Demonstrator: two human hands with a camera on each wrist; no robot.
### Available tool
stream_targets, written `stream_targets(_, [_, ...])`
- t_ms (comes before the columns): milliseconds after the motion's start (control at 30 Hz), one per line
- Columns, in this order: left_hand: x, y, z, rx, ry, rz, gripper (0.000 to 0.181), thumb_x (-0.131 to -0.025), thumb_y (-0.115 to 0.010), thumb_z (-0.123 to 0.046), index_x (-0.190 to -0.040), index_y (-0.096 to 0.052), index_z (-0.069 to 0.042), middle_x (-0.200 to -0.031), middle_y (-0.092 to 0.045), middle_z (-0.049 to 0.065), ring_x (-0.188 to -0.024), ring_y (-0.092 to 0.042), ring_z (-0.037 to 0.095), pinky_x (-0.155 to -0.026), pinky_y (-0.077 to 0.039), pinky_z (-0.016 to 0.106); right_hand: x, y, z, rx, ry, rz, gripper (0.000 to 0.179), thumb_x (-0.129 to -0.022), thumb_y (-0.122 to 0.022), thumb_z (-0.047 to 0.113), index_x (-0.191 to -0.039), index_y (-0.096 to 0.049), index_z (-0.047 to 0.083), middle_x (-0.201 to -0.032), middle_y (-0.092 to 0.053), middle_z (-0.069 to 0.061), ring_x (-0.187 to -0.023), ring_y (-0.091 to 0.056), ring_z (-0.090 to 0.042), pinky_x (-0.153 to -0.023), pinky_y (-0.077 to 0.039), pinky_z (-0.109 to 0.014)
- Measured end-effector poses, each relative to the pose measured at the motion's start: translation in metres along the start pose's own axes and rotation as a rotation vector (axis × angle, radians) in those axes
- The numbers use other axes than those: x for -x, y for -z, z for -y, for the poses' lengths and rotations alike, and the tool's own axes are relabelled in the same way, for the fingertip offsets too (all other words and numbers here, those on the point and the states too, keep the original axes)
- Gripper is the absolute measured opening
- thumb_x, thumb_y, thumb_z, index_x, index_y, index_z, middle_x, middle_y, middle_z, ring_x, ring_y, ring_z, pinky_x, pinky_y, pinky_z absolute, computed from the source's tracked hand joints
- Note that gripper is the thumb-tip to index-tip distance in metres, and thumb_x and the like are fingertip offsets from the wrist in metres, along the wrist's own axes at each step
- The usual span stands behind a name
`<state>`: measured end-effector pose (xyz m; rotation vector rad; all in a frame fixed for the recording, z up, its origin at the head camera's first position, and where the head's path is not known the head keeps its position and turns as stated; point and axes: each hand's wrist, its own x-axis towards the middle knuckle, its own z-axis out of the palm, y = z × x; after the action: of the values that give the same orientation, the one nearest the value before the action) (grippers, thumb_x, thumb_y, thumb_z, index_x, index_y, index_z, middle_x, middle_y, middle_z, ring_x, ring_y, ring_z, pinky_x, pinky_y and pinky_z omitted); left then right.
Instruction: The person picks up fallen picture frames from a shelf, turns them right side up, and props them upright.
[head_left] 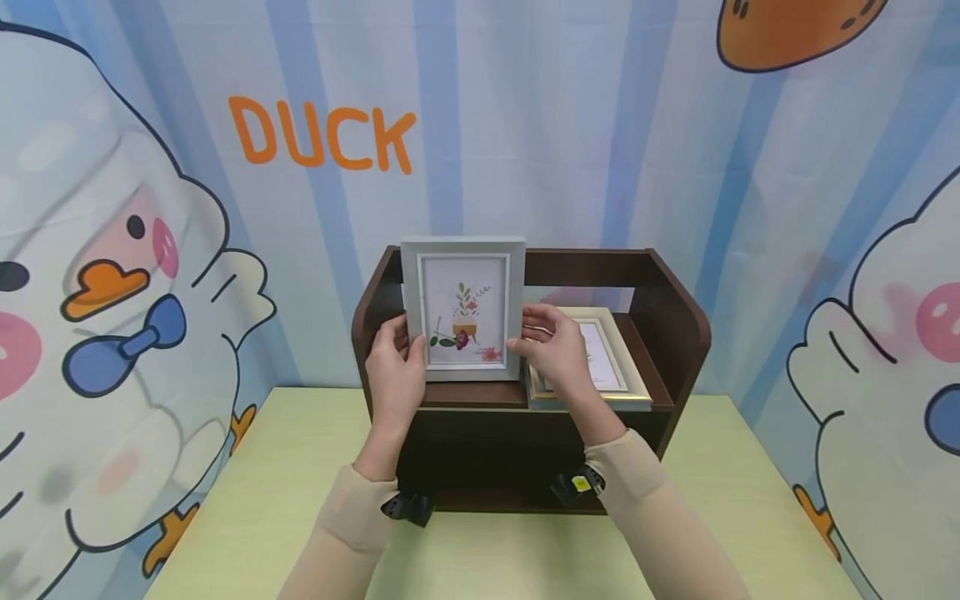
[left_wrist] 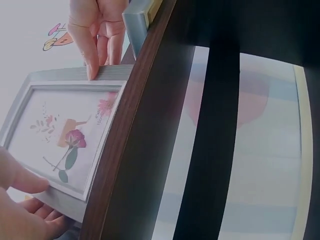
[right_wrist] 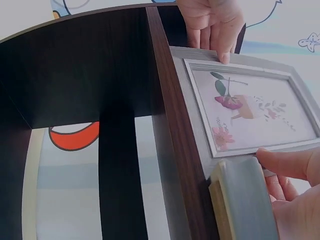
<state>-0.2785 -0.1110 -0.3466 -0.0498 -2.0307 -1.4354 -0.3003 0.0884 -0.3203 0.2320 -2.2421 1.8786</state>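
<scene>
A grey picture frame [head_left: 463,246] stands nearly upright on the top shelf of a dark brown wooden rack [head_left: 525,450]. It shows a printed plant and a dark red rose. My left hand [head_left: 396,371] grips its left edge, thumb on the front and fingers behind. On the opposite edge my right hand [head_left: 558,346] pinches the frame the same way. Beneath the right hand lies a cream and gold picture frame [head_left: 633,367], flat on the shelf. In the right wrist view the grey frame [right_wrist: 200,115] meets the shelf's front edge, beside a pale blue-grey frame side [right_wrist: 245,195].
The rack has raised side panels [head_left: 681,333] and a back rail [head_left: 588,268]. Its lower compartment [left_wrist: 215,125] is open at the front. It stands on a pale yellow-green table [head_left: 292,458], against a striped curtain [head_left: 495,125] printed with ducks.
</scene>
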Motion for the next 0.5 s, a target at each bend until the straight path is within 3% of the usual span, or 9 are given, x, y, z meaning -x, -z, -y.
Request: stream_targets(500, [0.0026, -0.0005, 0.0048, 0.026, -0.036, -0.001, 0.031, -0.095, -0.056, -0.009, -0.125, -0.054, -0.002, -0.116, -0.057, 0.016, -0.110, -0.060, 0.026, -0.093, -0.052, 0.037, -0.0002, -0.0016, -0.0023, -0.023, 0.035, -0.005, 0.050, -0.079, -0.071, -0.005, -0.126, -0.055, 0.000, -0.122, -0.060, -0.018, -0.112, -0.060, -0.028, -0.092, -0.052, -0.038])
